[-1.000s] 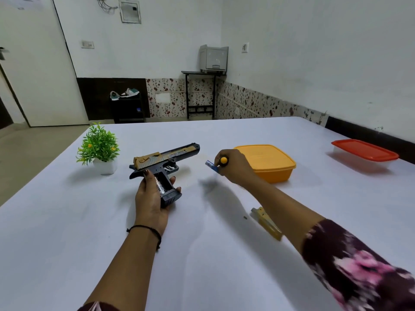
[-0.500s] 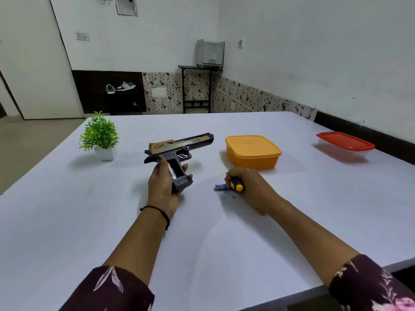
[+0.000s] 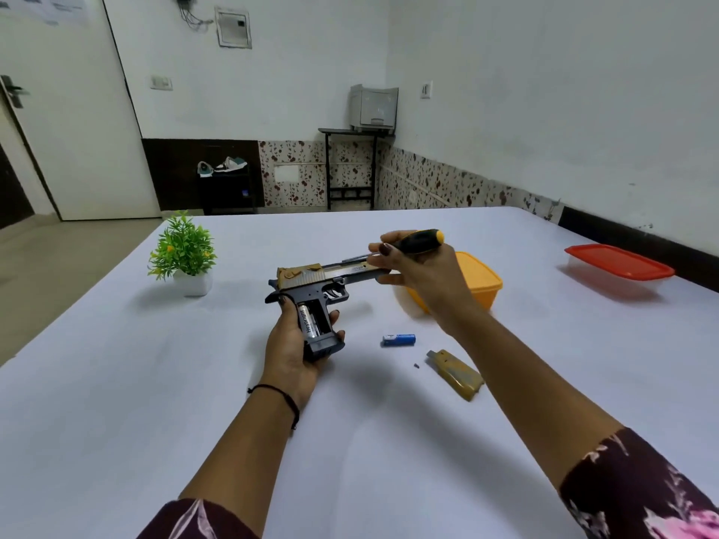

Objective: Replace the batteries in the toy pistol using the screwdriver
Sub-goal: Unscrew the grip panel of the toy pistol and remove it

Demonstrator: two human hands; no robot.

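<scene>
While the left hand [image 3: 295, 355] grips the toy pistol [image 3: 311, 284] by its handle above the white table [image 3: 155, 383], barrel pointing right, the battery bay in the handle faces the camera uncovered. A silver battery [image 3: 307, 322] sits in the bay's left slot; the slot beside it looks dark. Left thumb lies along one side of the handle, fingers curl round the other.

Right hand [image 3: 424, 274] is raised at the barrel's far end, fingers curled round the black handle of the screwdriver [image 3: 418, 241], yellow cap pointing right. Its shaft runs left along the top of the slide – tip hard to make out.

On the table right of the pistol: a blue battery [image 3: 398, 339] on its side, a tiny dark screw [image 3: 416, 366] nearer the camera, a gold cover plate [image 3: 457, 373] just right of the screw – none touching.

Orange lidded box [image 3: 480, 282] behind the right hand; red-lidded clear box [image 3: 618, 262] far right; small potted plant [image 3: 183, 250] left of the pistol
</scene>
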